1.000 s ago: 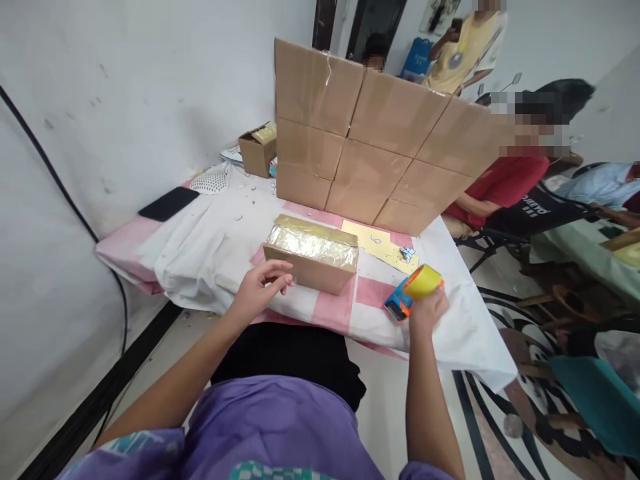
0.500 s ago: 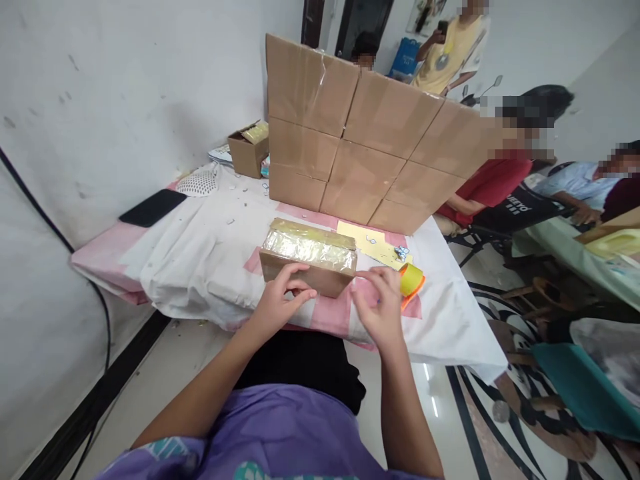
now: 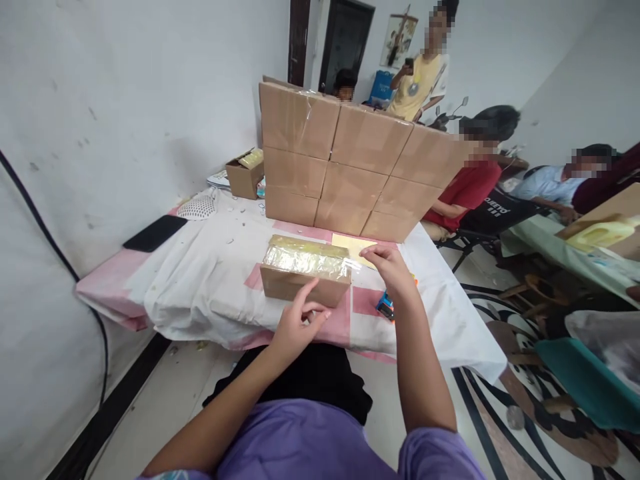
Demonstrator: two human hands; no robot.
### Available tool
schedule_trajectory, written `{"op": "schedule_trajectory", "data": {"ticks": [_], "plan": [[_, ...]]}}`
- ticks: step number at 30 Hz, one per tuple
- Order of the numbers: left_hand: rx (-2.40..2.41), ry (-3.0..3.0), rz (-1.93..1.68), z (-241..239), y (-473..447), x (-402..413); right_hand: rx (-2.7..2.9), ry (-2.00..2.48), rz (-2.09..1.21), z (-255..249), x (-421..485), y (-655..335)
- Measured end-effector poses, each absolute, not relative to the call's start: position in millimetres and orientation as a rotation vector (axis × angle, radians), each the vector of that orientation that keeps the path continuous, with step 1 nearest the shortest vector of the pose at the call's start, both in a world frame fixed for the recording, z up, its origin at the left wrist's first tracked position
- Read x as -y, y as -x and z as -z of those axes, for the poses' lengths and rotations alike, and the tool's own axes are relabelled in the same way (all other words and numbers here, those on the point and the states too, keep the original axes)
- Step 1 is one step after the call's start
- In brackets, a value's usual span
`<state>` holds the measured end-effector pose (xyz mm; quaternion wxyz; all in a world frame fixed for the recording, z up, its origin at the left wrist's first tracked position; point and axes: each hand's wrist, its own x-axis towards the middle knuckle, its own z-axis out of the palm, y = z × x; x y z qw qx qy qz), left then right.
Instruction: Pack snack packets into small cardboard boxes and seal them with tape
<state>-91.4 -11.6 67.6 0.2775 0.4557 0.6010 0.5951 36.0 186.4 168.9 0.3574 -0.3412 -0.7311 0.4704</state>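
A: Where's the cardboard box [image 3: 305, 268]?
B: On the near side of the counter [image 3: 200, 277], right in front of the person. Its long side faces the wearer, and shiny yellowish tape runs along the top.
A: And the left hand [image 3: 299, 325]?
B: Just in front of the box. The thumb and forefinger are spread apart, with the forefinger's tip over the long side. I can't tell whether it actually touches.
A: What about the right hand [image 3: 396, 268]?
B: It's up beyond the box's right end. The thumb and forefinger are pinched close together. There's a faint glint between them and the box, but I can't tell whether anything thin is held there.
A: Anything near that hand?
B: A blue and orange tape dispenser [image 3: 385, 305] lies below it on the counter, partly hidden by the wrist. Behind the box, a yellow card [image 3: 345, 243] lies flat.
A: What's that behind the card?
B: A large cardboard panel [image 3: 353, 170], standing up. To its left sits a small box [image 3: 243, 180], near a white mesh piece [image 3: 197, 207] and a flat black slab [image 3: 155, 233].
A: Who else is there?
B: A person in red [image 3: 473, 193] sits beyond the panel's right side.
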Motion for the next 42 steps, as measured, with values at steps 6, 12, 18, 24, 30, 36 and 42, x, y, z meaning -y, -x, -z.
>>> {"op": "schedule_trajectory", "data": {"ticks": [6, 12, 18, 24, 30, 36, 42], "plan": [[-2.044, -1.666, -1.000, -112.1, 114.8, -27.2, 2.198, 0.932, -1.101, -153.4, -202.3, -1.0], [-2.325, -1.700, -0.566, -105.5, 109.1, -39.3, 2.183, 1.214, -0.436, -137.5, -202.3, 6.5], [-2.319, -1.665, -0.577, -100.8, 107.1, -36.5, 2.070, 1.019, -0.653, -126.0, -216.1, -8.9], [-2.253, -1.680, -0.614, -111.1, 109.1, -34.0, 1.882, 0.783, -1.399, -95.6, -209.2, -7.1], [-2.213, -1.722, -0.564, -127.7, 114.0, -40.9, 1.817, 0.719, -1.421, -89.9, -198.8, 4.3], [-2.251, -1.721, -0.537, -124.5, 118.8, -41.3, 2.091, 0.577, -1.445, -84.2, -184.1, -36.7], [-2.178, -1.794, -0.616, -107.4, 127.1, -35.0, 2.291, 0.537, -1.019, -67.2, -160.7, -48.1]]}}
